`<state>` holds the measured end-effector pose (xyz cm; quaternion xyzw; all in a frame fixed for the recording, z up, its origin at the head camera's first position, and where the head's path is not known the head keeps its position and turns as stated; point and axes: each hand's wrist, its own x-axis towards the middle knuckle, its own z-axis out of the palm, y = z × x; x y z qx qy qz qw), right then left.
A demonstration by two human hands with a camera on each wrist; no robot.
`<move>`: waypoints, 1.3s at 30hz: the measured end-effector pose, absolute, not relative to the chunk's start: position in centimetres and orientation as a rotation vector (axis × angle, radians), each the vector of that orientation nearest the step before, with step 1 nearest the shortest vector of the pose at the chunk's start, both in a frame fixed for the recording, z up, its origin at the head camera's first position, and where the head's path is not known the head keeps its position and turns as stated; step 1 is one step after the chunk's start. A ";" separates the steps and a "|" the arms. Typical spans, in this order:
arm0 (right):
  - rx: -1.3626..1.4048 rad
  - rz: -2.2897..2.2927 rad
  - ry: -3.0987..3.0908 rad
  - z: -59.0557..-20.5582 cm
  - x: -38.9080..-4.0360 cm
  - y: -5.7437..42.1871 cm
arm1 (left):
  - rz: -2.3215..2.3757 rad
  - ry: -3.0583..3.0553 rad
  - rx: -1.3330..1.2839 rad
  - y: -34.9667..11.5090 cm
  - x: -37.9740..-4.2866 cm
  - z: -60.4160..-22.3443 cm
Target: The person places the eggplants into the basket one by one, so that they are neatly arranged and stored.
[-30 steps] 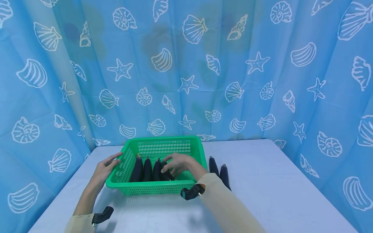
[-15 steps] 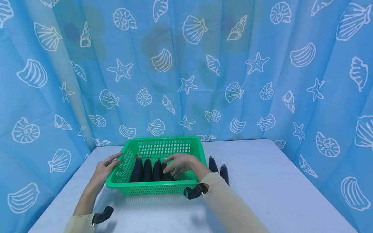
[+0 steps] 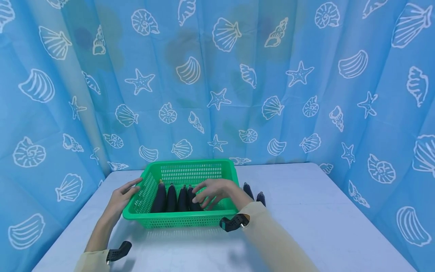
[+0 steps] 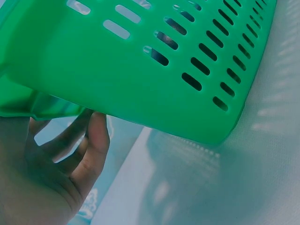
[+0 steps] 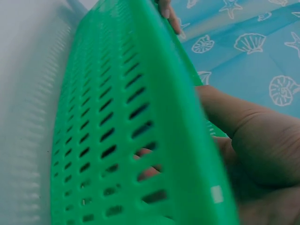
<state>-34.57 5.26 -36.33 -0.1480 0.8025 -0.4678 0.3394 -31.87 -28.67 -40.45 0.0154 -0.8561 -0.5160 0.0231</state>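
Observation:
In the head view several dark eggplants [image 3: 171, 198] lie side by side in a green perforated basket [image 3: 170, 216]. My left hand [image 3: 121, 197] holds the basket's left rim, its thumb and fingertips right at the edge. The left wrist view shows that hand [image 4: 61, 168] beneath the overhanging rim. My right hand [image 3: 215, 190] hovers inside the basket with loosely bent fingers, beside the rightmost eggplant [image 3: 191, 206], whose side the fingertips overlap. Seen from the right wrist, the right hand [image 5: 262, 140] is partly hidden behind the basket wall.
Two more eggplants [image 3: 261, 198] lie on the white table [image 3: 306, 211] right of the basket, partly hidden behind the right forearm. A blue curtain [image 3: 217, 79] with white shell prints hangs behind and around the table.
My right hand has shifted slightly right, away from the rightmost eggplant, which now lies straighter beside the others and shows more. The left hand has stayed at the rim.

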 end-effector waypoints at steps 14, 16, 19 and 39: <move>-0.463 -1.217 2.084 -35.2 -34.5 6.9 | -1.616 -2.647 0.075 -28.6 -31.9 -40.5; -0.481 -1.222 2.080 -34.9 -34.4 7.1 | -1.614 -2.648 0.080 -28.5 -31.9 -40.5; -0.511 -1.224 2.080 -34.6 -34.2 7.7 | -1.613 -2.649 0.081 -28.5 -31.9 -40.4; -0.621 -1.230 2.121 -33.6 -33.2 10.8 | -1.607 -2.645 0.064 -28.5 -31.9 -40.5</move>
